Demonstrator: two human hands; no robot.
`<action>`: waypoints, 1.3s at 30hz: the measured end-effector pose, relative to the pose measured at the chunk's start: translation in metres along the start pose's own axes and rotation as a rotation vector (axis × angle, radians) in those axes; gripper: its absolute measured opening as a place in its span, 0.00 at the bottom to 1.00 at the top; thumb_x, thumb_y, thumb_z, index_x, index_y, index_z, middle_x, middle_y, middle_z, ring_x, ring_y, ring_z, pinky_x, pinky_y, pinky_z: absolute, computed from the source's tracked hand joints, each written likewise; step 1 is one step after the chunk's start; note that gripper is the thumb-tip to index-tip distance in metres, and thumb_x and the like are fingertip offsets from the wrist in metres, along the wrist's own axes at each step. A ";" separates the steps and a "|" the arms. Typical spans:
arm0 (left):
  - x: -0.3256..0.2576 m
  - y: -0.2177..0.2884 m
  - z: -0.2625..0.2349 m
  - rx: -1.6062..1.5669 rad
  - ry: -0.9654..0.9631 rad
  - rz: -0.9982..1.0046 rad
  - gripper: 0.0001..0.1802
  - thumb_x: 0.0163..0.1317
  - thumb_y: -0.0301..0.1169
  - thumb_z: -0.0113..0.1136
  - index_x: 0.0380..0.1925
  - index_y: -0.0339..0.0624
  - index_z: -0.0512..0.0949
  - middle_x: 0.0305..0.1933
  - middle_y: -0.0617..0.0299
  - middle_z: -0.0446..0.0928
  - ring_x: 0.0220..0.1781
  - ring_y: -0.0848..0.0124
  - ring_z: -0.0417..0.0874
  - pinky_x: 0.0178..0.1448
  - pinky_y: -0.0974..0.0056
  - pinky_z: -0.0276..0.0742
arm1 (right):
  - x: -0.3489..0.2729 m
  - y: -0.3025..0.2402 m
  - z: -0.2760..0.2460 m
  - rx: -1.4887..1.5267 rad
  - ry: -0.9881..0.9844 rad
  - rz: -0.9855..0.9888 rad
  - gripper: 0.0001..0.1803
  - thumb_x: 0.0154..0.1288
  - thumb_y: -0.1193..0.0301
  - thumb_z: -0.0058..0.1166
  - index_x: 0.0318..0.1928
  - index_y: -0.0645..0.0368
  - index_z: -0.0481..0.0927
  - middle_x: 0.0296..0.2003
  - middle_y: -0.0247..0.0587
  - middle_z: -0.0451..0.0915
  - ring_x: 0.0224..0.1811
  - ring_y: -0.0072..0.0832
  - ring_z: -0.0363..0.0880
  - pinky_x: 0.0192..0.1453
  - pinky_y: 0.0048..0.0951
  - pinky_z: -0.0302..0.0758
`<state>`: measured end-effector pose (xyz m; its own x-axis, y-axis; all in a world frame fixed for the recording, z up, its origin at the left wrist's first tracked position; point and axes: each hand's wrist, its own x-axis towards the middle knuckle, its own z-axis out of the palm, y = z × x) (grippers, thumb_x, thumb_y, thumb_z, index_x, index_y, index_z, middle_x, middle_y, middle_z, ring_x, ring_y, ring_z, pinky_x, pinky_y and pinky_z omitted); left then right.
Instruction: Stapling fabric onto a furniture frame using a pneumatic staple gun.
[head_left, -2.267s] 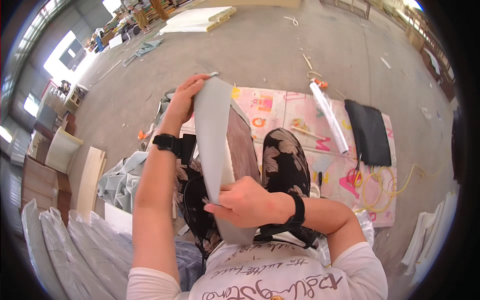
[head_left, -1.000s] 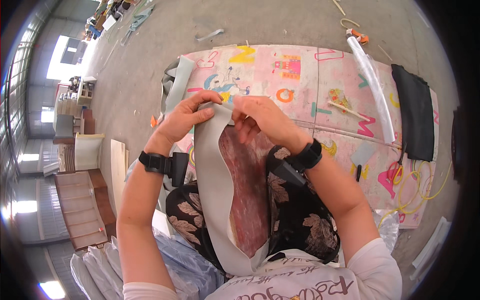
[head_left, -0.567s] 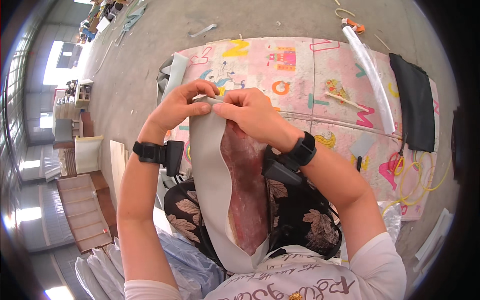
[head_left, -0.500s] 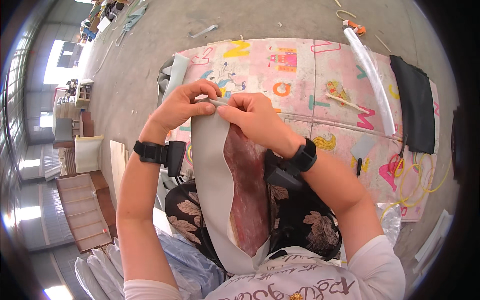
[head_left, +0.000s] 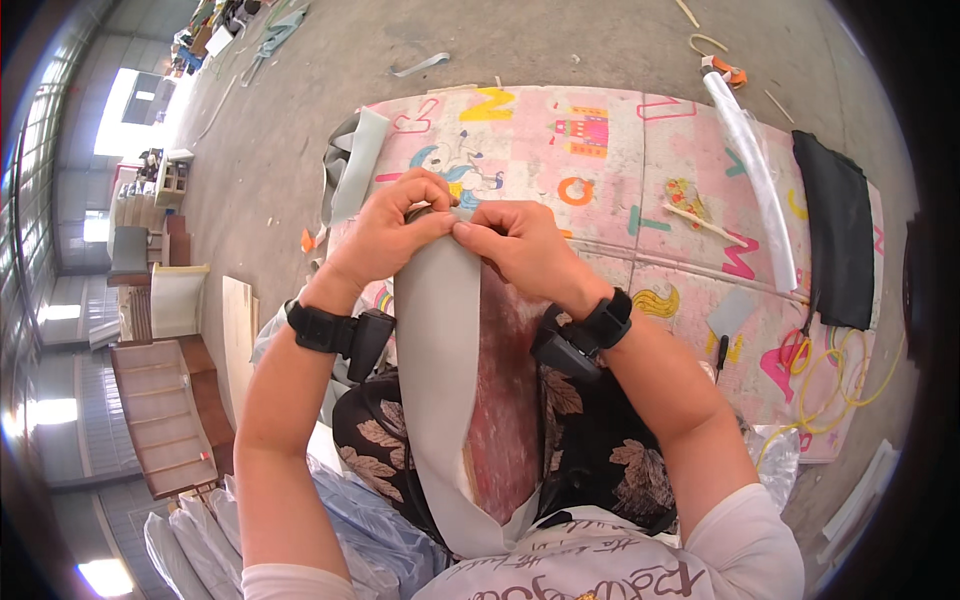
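A long strip of pale grey sheet material (head_left: pixel 436 360), looking like leather or vinyl, lies over a reddish, worn board-like surface (head_left: pixel 505 400) across my lap. My left hand (head_left: pixel 410 222) pinches the far end of the grey sheet between thumb and fingers. Close beside it, my right hand (head_left: pixel 525 245) pinches the same edge, the two thumbs nearly meeting. The sheet's right edge runs down toward me, leaving the reddish surface bare on that side. What lies under the folded far end is hidden by my fingers.
A pink printed foam mat (head_left: pixel 560 215) spreads ahead. On it lie a clear plastic roll (head_left: pixel 752 180), black folded fabric (head_left: pixel 838 230), scissors (head_left: pixel 797 350), a yellow cord (head_left: pixel 850 390) and a scraper (head_left: pixel 730 318). A grey folded piece (head_left: pixel 357 160) stands at its left edge.
Both hands stay pinched on the sheet's far end and sit slightly lower and further right in view. The sheet's right edge now looks straighter. My view has shifted a little.
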<state>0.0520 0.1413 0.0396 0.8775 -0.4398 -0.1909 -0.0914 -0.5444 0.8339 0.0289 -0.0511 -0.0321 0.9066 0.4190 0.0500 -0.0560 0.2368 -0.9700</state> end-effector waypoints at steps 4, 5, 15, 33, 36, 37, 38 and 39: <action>-0.009 0.001 0.014 0.203 0.202 -0.015 0.14 0.62 0.35 0.62 0.42 0.39 0.76 0.48 0.57 0.73 0.52 0.67 0.74 0.58 0.64 0.68 | 0.000 0.028 0.013 0.483 0.021 0.198 0.14 0.66 0.64 0.58 0.26 0.60 0.78 0.18 0.28 0.71 0.16 0.14 0.64 0.19 0.18 0.60; -0.016 -0.001 0.017 0.212 0.203 -0.021 0.14 0.62 0.35 0.62 0.42 0.39 0.76 0.48 0.57 0.73 0.52 0.67 0.74 0.58 0.64 0.68 | 0.002 0.030 0.016 0.492 0.015 0.196 0.14 0.66 0.64 0.58 0.26 0.60 0.78 0.18 0.28 0.71 0.16 0.14 0.64 0.19 0.18 0.60; -0.023 0.017 0.035 0.536 0.405 -0.209 0.22 0.70 0.42 0.49 0.57 0.42 0.73 0.59 0.44 0.70 0.59 0.51 0.73 0.64 0.55 0.66 | 0.008 0.027 0.022 0.557 0.083 0.195 0.13 0.66 0.66 0.57 0.26 0.59 0.78 0.17 0.28 0.71 0.15 0.14 0.64 0.17 0.18 0.59; -0.016 0.000 0.042 0.391 0.443 -0.117 0.10 0.67 0.30 0.50 0.42 0.39 0.79 0.45 0.54 0.77 0.51 0.61 0.77 0.57 0.62 0.70 | 0.009 0.030 0.019 0.279 0.038 0.022 0.16 0.69 0.62 0.55 0.26 0.58 0.76 0.19 0.27 0.72 0.17 0.14 0.67 0.19 0.18 0.63; -0.017 0.004 0.040 0.321 0.471 -0.066 0.09 0.66 0.30 0.53 0.41 0.39 0.79 0.48 0.56 0.76 0.54 0.63 0.76 0.60 0.63 0.69 | 0.008 0.030 0.020 0.379 0.025 0.024 0.15 0.70 0.62 0.54 0.27 0.57 0.77 0.19 0.25 0.72 0.17 0.12 0.66 0.20 0.16 0.63; -0.018 0.005 0.042 0.247 0.498 -0.014 0.08 0.65 0.29 0.56 0.41 0.39 0.79 0.51 0.57 0.76 0.56 0.64 0.75 0.62 0.63 0.68 | 0.005 0.028 0.018 0.477 -0.008 0.133 0.14 0.70 0.63 0.54 0.28 0.56 0.77 0.19 0.23 0.72 0.18 0.10 0.66 0.21 0.15 0.63; -0.019 0.005 0.040 0.239 0.502 -0.012 0.08 0.65 0.29 0.56 0.41 0.39 0.79 0.51 0.57 0.76 0.56 0.64 0.75 0.62 0.63 0.68 | 0.003 0.029 0.017 0.468 -0.008 0.136 0.14 0.70 0.63 0.54 0.28 0.56 0.77 0.19 0.23 0.72 0.18 0.10 0.66 0.21 0.15 0.63; -0.019 0.006 0.033 0.246 0.442 -0.002 0.08 0.63 0.29 0.59 0.41 0.39 0.80 0.53 0.58 0.75 0.58 0.65 0.74 0.64 0.63 0.67 | 0.002 0.030 0.017 0.487 0.007 0.130 0.15 0.70 0.63 0.53 0.27 0.56 0.77 0.19 0.23 0.72 0.18 0.10 0.66 0.21 0.15 0.63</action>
<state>0.0192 0.1231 0.0310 0.9883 -0.1231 0.0899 -0.1513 -0.7205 0.6767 0.0216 -0.0283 -0.0576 0.8818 0.4669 -0.0666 -0.3555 0.5652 -0.7445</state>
